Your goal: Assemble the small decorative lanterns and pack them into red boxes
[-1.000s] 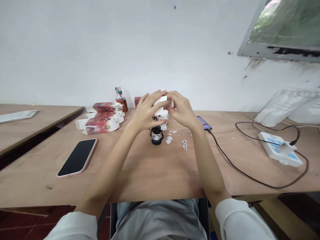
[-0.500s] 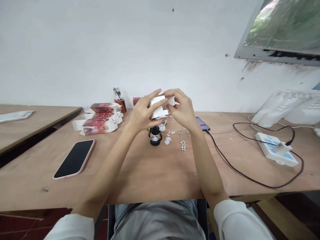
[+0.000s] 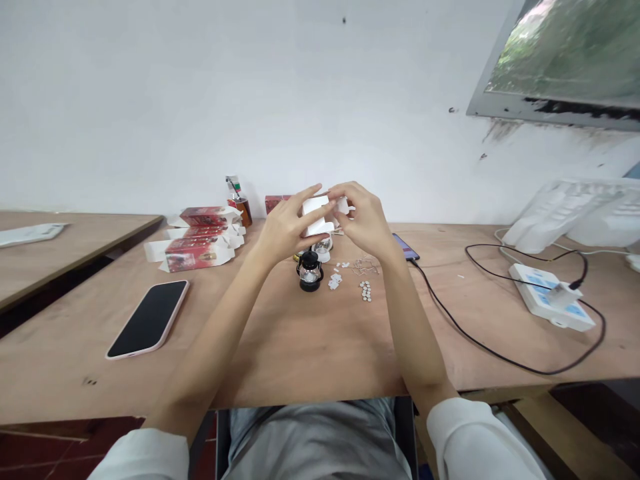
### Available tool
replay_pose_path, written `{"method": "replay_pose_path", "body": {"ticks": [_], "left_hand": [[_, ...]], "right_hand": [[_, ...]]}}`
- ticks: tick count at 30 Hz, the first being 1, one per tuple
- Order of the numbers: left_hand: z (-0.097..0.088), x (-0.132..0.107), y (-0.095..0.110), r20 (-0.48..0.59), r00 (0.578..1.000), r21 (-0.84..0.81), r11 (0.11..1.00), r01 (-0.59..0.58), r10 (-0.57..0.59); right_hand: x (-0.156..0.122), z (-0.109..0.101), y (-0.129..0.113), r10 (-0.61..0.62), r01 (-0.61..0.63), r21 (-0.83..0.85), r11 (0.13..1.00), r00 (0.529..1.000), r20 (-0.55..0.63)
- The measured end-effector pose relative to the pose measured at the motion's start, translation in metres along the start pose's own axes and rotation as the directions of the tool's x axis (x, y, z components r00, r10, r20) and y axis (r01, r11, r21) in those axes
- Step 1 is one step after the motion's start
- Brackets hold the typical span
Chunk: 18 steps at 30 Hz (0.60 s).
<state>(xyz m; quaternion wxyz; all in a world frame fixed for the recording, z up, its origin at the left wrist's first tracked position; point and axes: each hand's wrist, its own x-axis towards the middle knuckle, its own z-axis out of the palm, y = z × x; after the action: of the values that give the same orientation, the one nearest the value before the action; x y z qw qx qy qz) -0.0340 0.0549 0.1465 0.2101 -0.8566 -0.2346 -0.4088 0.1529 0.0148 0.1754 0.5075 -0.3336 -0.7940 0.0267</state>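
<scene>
Both my hands are raised above the wooden table (image 3: 310, 347), holding a small white cardboard box (image 3: 316, 215) between them. My left hand (image 3: 287, 227) grips the box from the left, fingers curled over its top. My right hand (image 3: 363, 220) pinches a white flap at the box's right end. Just below the box stands a small black lantern (image 3: 309, 271) on the table. Beside it lie small white pieces (image 3: 335, 281), several round button cells (image 3: 367, 290) and thin metal wires (image 3: 367, 267).
A phone (image 3: 149, 319) in a pink case lies face up at the left. Red and white cartons (image 3: 197, 243) and a small bottle (image 3: 239, 199) stand at the back. A second phone (image 3: 406, 247) with a black cable (image 3: 490, 350) and a white power strip (image 3: 550, 297) are to the right.
My hands have shifted slightly and the fingers have reworked the box's flap; the box sits a little more closed between them. The view has drifted slightly.
</scene>
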Motion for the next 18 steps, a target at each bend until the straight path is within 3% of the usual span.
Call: {"method": "replay_pose_path", "body": {"ticks": [5, 9, 14, 18], "left_hand": [[0.002, 0.000, -0.001, 0.047, 0.999, 0.008, 1.000, -0.027, 0.026], [0.003, 0.000, -0.002, 0.036, 0.998, 0.023, 0.998, -0.054, 0.053], [0.003, 0.000, 0.000, -0.033, 0.999, -0.015, 0.999, -0.033, 0.032], [0.002, 0.002, 0.010, -0.066, 0.997, -0.045, 0.998, 0.043, -0.046]], "right_hand": [[0.002, 0.004, 0.008, 0.032, -0.034, -0.030, 0.999, 0.998, -0.059], [0.002, 0.007, 0.011, 0.088, -0.080, 0.055, 0.995, 0.982, -0.165], [0.002, 0.004, 0.013, 0.193, -0.171, 0.181, 0.969, 0.975, -0.111], [0.003, -0.001, 0.012, 0.205, -0.182, 0.262, 0.948, 0.977, -0.064]]}}
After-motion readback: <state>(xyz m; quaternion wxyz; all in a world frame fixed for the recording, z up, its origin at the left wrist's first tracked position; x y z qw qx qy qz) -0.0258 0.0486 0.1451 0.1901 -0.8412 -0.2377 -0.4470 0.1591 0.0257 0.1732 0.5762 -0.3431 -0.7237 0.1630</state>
